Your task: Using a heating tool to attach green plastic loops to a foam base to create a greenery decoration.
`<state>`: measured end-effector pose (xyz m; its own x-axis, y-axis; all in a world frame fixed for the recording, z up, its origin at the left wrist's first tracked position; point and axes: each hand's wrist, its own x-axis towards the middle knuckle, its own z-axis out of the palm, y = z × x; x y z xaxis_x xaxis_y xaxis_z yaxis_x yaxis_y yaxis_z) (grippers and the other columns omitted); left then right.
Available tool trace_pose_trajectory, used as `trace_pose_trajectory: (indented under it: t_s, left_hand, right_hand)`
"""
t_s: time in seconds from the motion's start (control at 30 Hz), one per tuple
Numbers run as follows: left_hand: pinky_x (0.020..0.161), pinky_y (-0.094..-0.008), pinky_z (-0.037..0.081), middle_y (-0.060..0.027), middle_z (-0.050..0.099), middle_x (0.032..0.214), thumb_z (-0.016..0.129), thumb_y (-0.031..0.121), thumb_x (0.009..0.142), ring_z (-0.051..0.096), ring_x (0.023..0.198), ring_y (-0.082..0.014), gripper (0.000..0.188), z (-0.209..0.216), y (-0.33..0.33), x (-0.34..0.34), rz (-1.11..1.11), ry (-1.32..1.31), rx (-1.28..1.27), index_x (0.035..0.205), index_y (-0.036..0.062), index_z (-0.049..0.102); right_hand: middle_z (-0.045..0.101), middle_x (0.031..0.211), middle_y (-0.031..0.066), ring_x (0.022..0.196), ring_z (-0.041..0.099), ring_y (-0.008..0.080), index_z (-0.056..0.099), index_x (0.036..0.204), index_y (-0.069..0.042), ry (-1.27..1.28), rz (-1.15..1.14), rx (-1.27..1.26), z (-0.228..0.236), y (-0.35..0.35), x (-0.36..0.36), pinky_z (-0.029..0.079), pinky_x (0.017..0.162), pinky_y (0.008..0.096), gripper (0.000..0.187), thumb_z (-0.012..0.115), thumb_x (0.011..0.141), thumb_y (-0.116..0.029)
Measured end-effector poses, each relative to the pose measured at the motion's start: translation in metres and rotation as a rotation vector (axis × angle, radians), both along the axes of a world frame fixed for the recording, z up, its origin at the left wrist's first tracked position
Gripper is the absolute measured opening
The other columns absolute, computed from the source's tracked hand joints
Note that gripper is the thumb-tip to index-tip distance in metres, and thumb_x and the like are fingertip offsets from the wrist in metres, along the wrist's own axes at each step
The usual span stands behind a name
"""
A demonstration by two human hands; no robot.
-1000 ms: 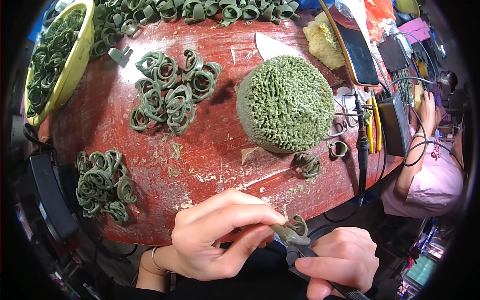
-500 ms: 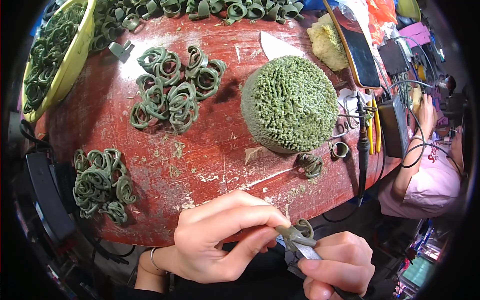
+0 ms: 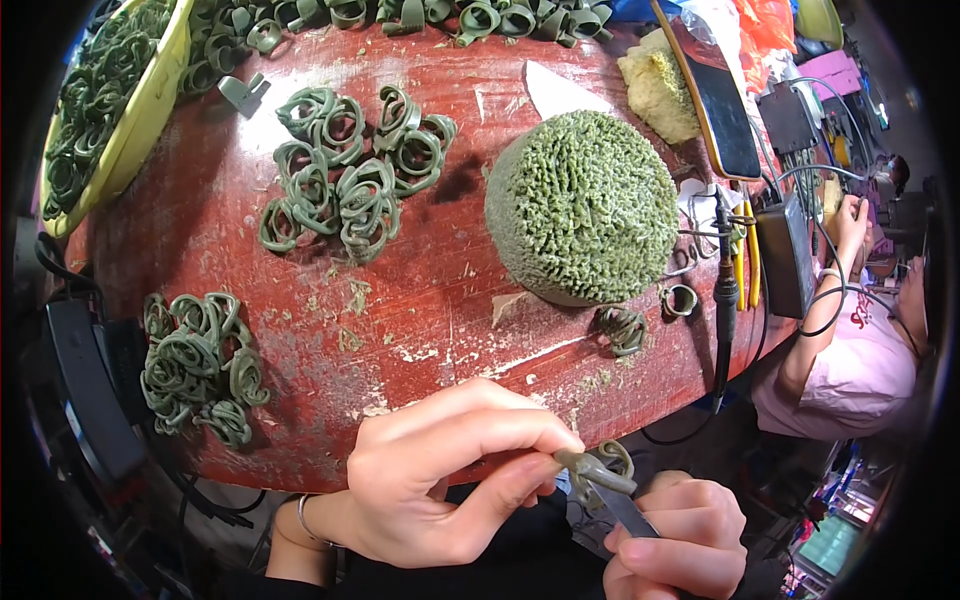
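Observation:
My left hand (image 3: 460, 475) pinches a green wax ring (image 3: 603, 470) between thumb and fingertips, just off the table's near edge. The ring has a curled, looping top. A flat grey metal blade (image 3: 624, 512) is in my closed right hand (image 3: 685, 540), its tip laid against the ring's underside; the handle is mostly hidden by my fingers. On the red table (image 3: 440, 270), beyond my hands, lie one openwork green ring (image 3: 622, 329) and a plain green band (image 3: 679, 299).
A round, rough-topped green block (image 3: 590, 205) stands mid-table. Piles of looped rings lie left (image 3: 200, 365) and farther back (image 3: 360, 175). A yellow basket of rings (image 3: 125, 165), a phone (image 3: 722, 110), a pen-like corded tool (image 3: 726, 290) and yellow-handled pliers (image 3: 748, 265) surround them. Another person (image 3: 840, 350) works at right.
The blade has slid back toward my right hand and tilted along the ring, with the right hand slightly lower. My left hand holds the ring almost still. The view has shifted slightly.

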<state>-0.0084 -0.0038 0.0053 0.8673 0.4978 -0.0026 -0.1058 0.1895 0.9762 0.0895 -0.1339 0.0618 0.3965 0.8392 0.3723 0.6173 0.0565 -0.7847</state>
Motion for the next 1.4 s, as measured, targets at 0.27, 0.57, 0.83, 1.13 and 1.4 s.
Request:
trace_pose_trajectory:
  t_s: [0.27,0.57,0.83,1.13,1.4]
  left_hand:
    - [0.051,-0.0228,0.048,-0.0170,0.059,0.076,0.059,0.004,0.077,0.058,0.058,-0.0147,0.012,0.002,0.002,0.001,0.023,0.012,0.016,0.082,-0.0075,0.057]
    - [0.052,-0.0241,0.050,-0.0149,0.060,0.070,0.053,-0.001,0.079,0.060,0.060,-0.0144,0.011,0.006,0.003,-0.005,0.025,0.047,0.108,0.087,-0.0085,0.053]
    - [0.046,-0.0195,0.045,-0.0119,0.062,0.074,0.061,-0.009,0.070,0.061,0.060,-0.0125,0.024,-0.002,-0.003,-0.012,0.209,0.001,0.191,0.094,-0.0037,0.056]
    - [0.063,-0.0281,0.049,-0.0176,0.061,0.082,0.057,-0.008,0.074,0.062,0.075,-0.0223,0.020,0.017,-0.002,-0.019,0.166,-0.039,0.225,0.093,-0.0030,0.056]
    - [0.066,-0.0295,0.050,-0.0180,0.061,0.083,0.059,-0.007,0.070,0.062,0.076,-0.0255,0.023,0.023,0.006,-0.023,0.147,-0.110,0.415,0.092,-0.0026,0.058]
  right_hand:
    - [0.050,0.051,0.0048,0.039,0.046,0.0141,0.050,0.077,0.000,-0.039,-0.012,0.244,-0.014,-0.003,0.000,0.035,0.037,0.0235,0.024,0.051,0.084,-0.022]
    - [0.055,0.063,0.0150,0.052,0.055,0.0224,0.048,0.098,0.008,0.563,0.175,-0.179,-0.023,0.004,-0.004,0.046,0.045,0.0335,0.028,0.057,0.078,-0.008]
    - [0.045,0.036,0.0061,0.030,0.041,0.0125,0.032,0.078,-0.003,0.250,-0.258,0.500,-0.048,0.010,-0.010,0.028,0.033,0.0162,0.029,0.024,0.093,-0.027]
    - [0.056,0.061,0.0121,0.046,0.052,0.0158,0.044,0.087,0.001,0.416,-0.117,0.465,-0.042,-0.002,-0.006,0.034,0.040,0.0194,0.018,0.040,0.087,-0.017]
    - [0.061,0.072,0.0156,0.056,0.058,0.0190,0.048,0.081,0.001,0.472,-0.107,0.235,-0.027,-0.008,-0.006,0.041,0.046,0.0229,0.011,0.044,0.087,-0.007]
